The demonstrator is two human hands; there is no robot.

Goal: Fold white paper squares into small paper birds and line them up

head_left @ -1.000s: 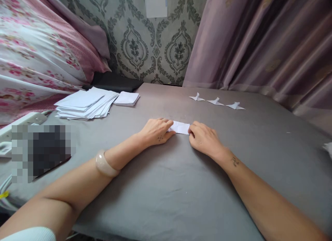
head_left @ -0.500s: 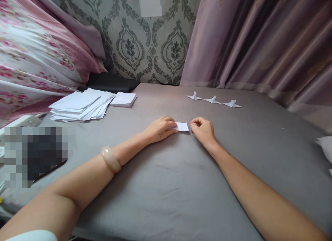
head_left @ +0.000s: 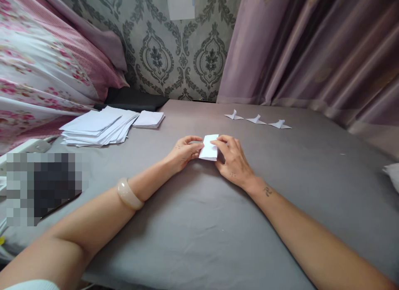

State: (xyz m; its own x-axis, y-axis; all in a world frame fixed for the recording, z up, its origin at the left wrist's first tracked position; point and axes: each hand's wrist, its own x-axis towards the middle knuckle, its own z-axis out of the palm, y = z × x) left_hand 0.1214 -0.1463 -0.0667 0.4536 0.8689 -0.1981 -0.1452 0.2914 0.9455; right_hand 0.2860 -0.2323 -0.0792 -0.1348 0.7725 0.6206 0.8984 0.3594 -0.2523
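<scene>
A small folded sheet of white paper point(head_left: 208, 150) is held up a little above the grey sheet, tilted towards me. My left hand point(head_left: 188, 150) pinches its left edge, thumb in front and fingers behind. From the right, my right hand point(head_left: 232, 159) grips the paper too, its index finger lying across the front and its thumb near the lower right corner. Part of the paper's right side is hidden by those fingers.
Loose white paper point(head_left: 96, 125) lies stacked at the back left, with a smaller stack of paper squares point(head_left: 149, 119) beside it. Three folded paper pieces point(head_left: 256, 119) stand in a row at the back right. A power strip point(head_left: 29, 146) is at the left edge.
The paper has been lifted off the surface and turned upright. My right hand, which was beside it, now holds it, and my left hand has shifted from lying over it to its left edge.
</scene>
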